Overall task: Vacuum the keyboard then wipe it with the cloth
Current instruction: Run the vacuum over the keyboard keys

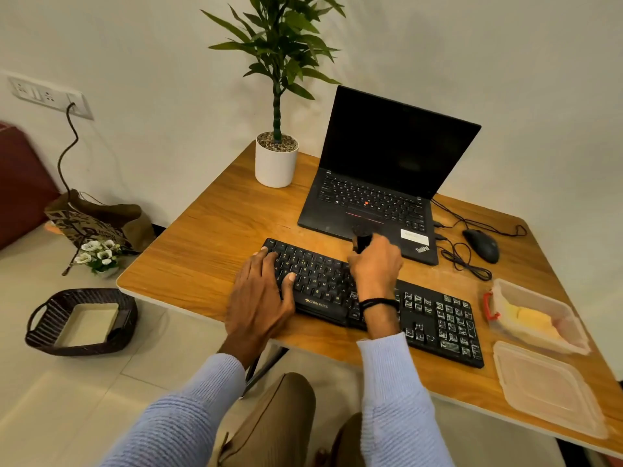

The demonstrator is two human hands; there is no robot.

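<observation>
A: How is the keyboard set?

B: A long slab of black plastic is laid slantwise on the wood-grained tabletop, its near edge close to the rounded front rim.

A: And the hands?

B: The left hand is pressed flat on the keyboard's left end, fingers straight and slightly spread. A small black cylindrical vacuum is gripped by the right hand over the keyboard's middle.

A: The cloth?

B: A yellow cloth is kept in a clear tub just right of the keyboard. Bare wood is seen to its left.
</observation>
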